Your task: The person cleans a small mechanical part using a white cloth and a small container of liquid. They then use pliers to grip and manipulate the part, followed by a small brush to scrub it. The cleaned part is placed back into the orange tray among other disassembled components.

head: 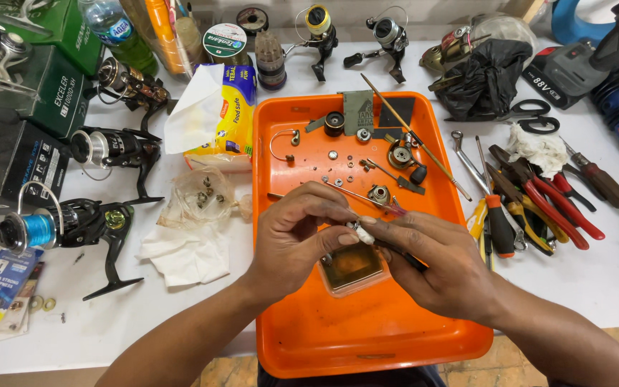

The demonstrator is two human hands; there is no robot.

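Over the middle of the orange tray [302, 344], both hands meet. The left hand [295, 240] and the right hand [435, 265] pinch a small white part [363, 233] between them, fingers [345, 239] drawn narrow around it, thumb tips nearly touching; what exactly the part is cannot be told at this size. Directly beneath the fingers sits a small clear plastic container [352, 269] with a brownish inside. Just beyond the fingers, on the tray floor, lie loose reel parts: a round gear [379, 193], a bent wire bail [281, 142], a black spool piece [334, 123], tiny washers and screws, and a thin wooden stick [413, 136] lying diagonally. To the right of the right hand, off the tray on the white table [596, 272], a cluster of red-handled pliers [549, 204] and a screwdriver [497, 215] lies close together. To the left of the left hand stand several spinning reels, the nearest one wound with blue line [37, 229], beside a crumpled white tissue [184, 254].
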